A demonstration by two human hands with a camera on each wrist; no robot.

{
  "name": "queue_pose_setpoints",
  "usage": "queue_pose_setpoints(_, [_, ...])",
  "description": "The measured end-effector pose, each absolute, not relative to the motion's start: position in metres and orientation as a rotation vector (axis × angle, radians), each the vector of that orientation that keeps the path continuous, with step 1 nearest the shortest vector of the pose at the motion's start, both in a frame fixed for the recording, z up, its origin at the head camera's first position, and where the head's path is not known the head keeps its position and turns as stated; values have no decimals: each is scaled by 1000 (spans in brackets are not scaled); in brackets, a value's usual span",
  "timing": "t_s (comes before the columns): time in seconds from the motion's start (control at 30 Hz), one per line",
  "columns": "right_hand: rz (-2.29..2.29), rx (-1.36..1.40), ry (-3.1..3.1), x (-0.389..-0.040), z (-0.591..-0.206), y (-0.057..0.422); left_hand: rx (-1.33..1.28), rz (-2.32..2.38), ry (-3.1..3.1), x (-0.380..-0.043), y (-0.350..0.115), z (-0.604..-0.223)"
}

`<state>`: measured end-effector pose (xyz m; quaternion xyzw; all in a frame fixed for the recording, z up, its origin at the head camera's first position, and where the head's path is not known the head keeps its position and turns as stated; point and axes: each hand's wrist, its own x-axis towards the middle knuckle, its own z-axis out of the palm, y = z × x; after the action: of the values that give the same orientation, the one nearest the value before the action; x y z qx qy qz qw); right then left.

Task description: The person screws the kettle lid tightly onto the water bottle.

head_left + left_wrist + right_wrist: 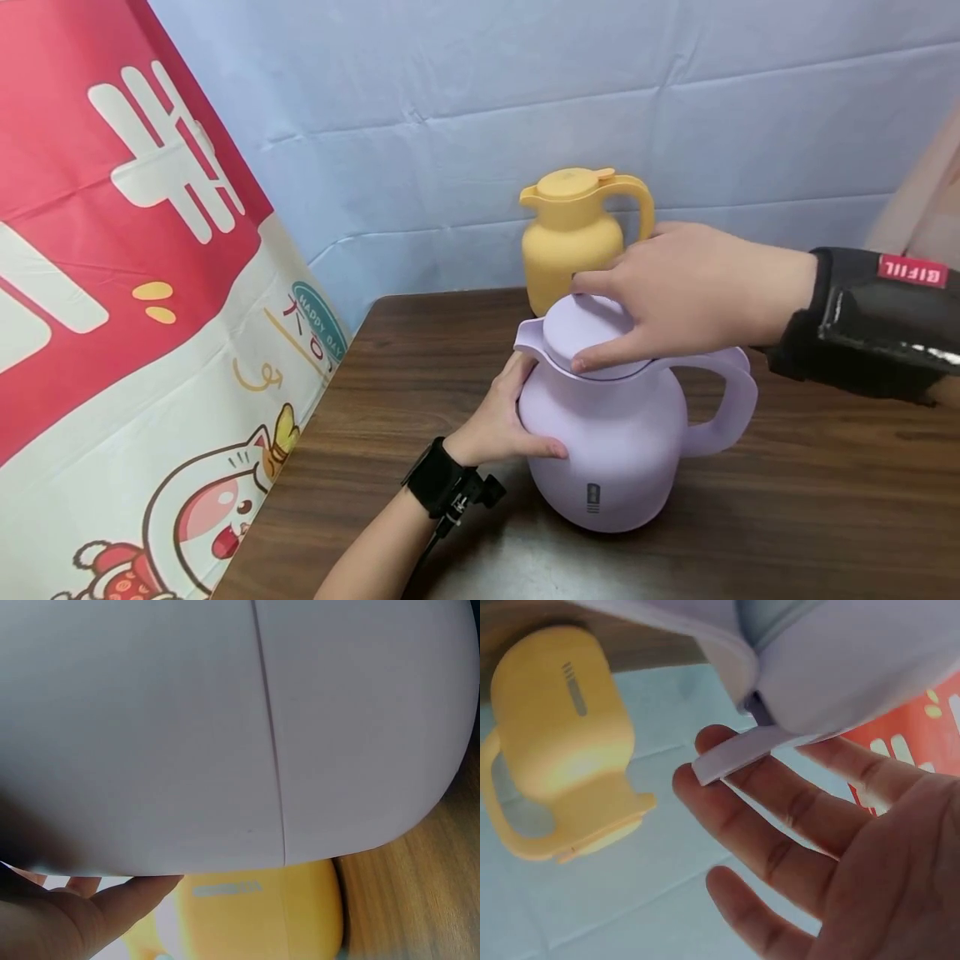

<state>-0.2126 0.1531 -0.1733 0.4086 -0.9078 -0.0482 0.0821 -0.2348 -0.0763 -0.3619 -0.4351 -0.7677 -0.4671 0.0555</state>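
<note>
A lilac thermos jug (615,450) stands on the wooden table, its spout to the left and its handle to the right. My left hand (498,421) holds the jug's left side, thumb across the front; the fingers are partly hidden behind it. Over the top, my right hand (682,287) grips the round lilac lid (581,329), thumb on the near edge and a finger at the far edge. In the right wrist view, the fingers touch a flat lilac tab (739,750) at the lid. Whether the lid is loose from the mouth I cannot tell.
Just behind the lilac jug stands a yellow jug (566,254), handle to the right, close to my right hand. The brown table (405,367) ends at a pale blue cloth backdrop (420,200). A printed red and white sheet (90,400) hangs at the left.
</note>
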Motion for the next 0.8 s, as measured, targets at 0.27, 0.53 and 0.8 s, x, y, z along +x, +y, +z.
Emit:
queue_pose_setpoints(0.27, [-73, 1419, -2865, -215, -159, 155, -1317, -1419, -2330, -235, -77, -362])
queue_pose_setpoints(0.53, [-24, 1418, -2860, -215, -157, 147, -1320, -1415, -2335, -236, -78, -362])
queue_pose_setpoints(0.8, [-124, 1257, -2736, -217, -166, 136, -1309, -1384, -2316, -237, -78, -363])
